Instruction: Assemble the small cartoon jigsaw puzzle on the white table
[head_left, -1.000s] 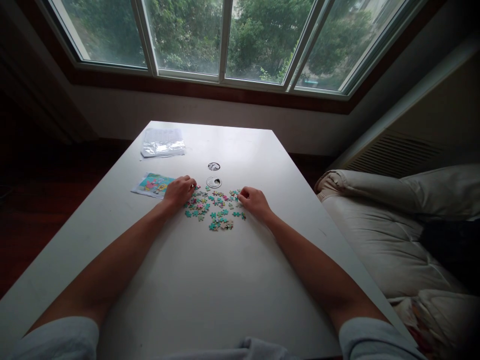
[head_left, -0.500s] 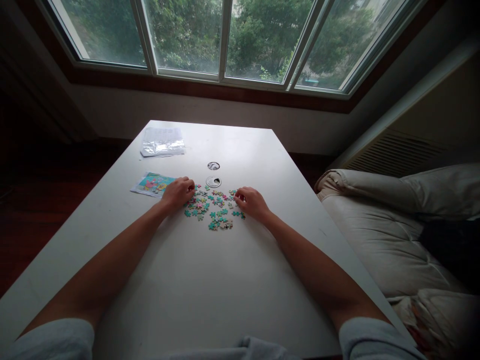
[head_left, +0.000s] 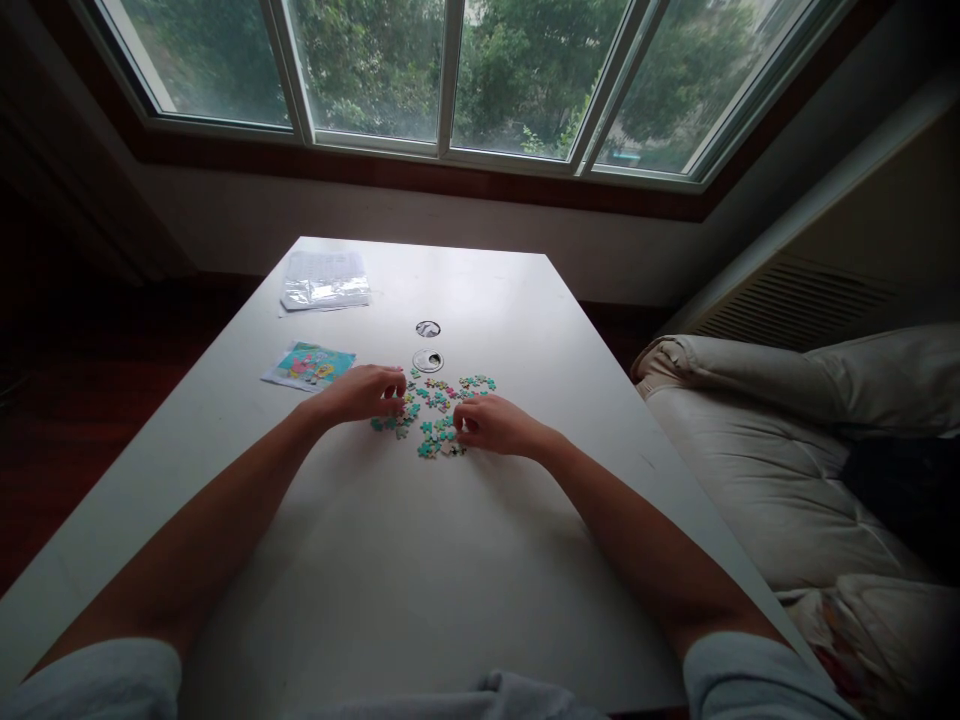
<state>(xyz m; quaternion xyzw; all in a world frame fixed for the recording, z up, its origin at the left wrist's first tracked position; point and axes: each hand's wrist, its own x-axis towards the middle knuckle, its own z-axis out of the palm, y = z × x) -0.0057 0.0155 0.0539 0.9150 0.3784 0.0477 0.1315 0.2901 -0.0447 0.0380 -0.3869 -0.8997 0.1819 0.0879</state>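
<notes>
A loose pile of small jigsaw puzzle pieces (head_left: 433, 400), mostly teal with some pink and yellow, lies spread on the white table (head_left: 420, 560). At the left edge of the pile is my left hand (head_left: 365, 392), its fingers bent and a gap showing between thumb and fingers. My right hand (head_left: 495, 425) reaches in over the near right part, with curled fingertips at the pieces and thumb and forefinger slightly apart. No piece can be made out in either hand, and some pieces are hidden beneath them. Beside my left hand lies a colourful picture packet (head_left: 311, 366).
Clear plastic sleeves with papers (head_left: 326, 280) rest at the far left of the table. Two round grommets (head_left: 427, 361) are set in the tabletop behind the pieces. A cream sofa (head_left: 765, 470) stands to the right, and a window (head_left: 442, 80) lies beyond the table.
My left hand has shifted right over the pile's left edge, its fingers spreading. My right hand has moved left and nearer to me, uncovering pieces at the pile's far right.
</notes>
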